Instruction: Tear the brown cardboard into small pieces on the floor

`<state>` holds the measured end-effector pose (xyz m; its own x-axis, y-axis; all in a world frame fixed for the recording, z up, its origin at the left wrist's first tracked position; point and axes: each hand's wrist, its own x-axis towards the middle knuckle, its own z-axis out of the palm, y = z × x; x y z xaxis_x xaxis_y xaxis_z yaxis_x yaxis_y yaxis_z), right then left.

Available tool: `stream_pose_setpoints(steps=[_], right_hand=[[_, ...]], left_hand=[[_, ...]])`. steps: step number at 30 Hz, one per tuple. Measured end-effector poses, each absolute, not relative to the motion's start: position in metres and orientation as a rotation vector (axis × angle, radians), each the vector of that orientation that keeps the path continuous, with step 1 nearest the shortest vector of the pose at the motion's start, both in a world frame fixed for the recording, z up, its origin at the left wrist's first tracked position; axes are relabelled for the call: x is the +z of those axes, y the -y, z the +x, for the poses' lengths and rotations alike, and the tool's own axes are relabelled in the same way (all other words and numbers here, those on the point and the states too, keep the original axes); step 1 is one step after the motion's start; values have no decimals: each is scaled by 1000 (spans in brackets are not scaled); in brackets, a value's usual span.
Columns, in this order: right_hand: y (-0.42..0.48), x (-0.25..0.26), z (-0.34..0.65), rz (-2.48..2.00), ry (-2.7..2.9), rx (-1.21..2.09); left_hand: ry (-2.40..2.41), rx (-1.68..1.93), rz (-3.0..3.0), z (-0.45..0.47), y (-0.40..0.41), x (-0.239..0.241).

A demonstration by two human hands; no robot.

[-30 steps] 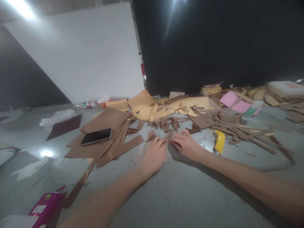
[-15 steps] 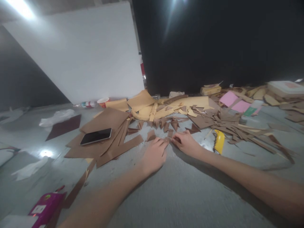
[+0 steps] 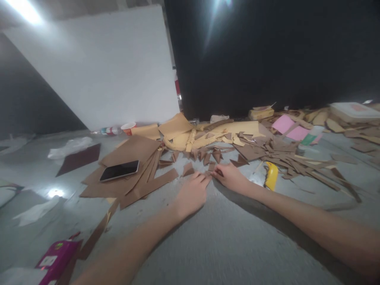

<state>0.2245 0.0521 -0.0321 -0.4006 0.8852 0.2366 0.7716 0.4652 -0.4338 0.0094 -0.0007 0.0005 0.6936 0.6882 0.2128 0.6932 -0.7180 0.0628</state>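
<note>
My left hand [image 3: 192, 194] rests low over the grey table, its fingers bent down on a small piece of brown cardboard [image 3: 208, 173], which they mostly cover. Pinched fingers of my right hand [image 3: 232, 179] meet the same piece from the other side, so the two hands nearly touch. Just beyond them lies a row of small folded brown triangles [image 3: 205, 155]. A loose brown piece [image 3: 188, 169] is near my left fingertips. To the right of my right wrist is a yellow-handled cutter [image 3: 271, 176].
A black phone [image 3: 119, 171] lies on stacked brown sheets [image 3: 130, 152] at the left. Brown strips [image 3: 308, 168] are heaped at the right. Yellow scraps [image 3: 243, 127], a paper cup [image 3: 128, 127] and a white box [image 3: 354, 112] line the back. A purple device [image 3: 57, 257] sits front left.
The view has shifted very slightly. Both hands stay at the small brown piece, with my right fingers moved a little toward the left ones.
</note>
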Motion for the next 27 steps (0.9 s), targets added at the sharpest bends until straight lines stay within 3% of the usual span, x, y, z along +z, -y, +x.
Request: stream_pose_setpoints(steps=[18,27], right_hand=[[-37,-32,229,-1390,2188,131],[-31,-38,229,-955,2477,-171]], left_hand=[[1148,-178,-2822,13,4,-2],[1326,-393,-2782,12,7,-12]])
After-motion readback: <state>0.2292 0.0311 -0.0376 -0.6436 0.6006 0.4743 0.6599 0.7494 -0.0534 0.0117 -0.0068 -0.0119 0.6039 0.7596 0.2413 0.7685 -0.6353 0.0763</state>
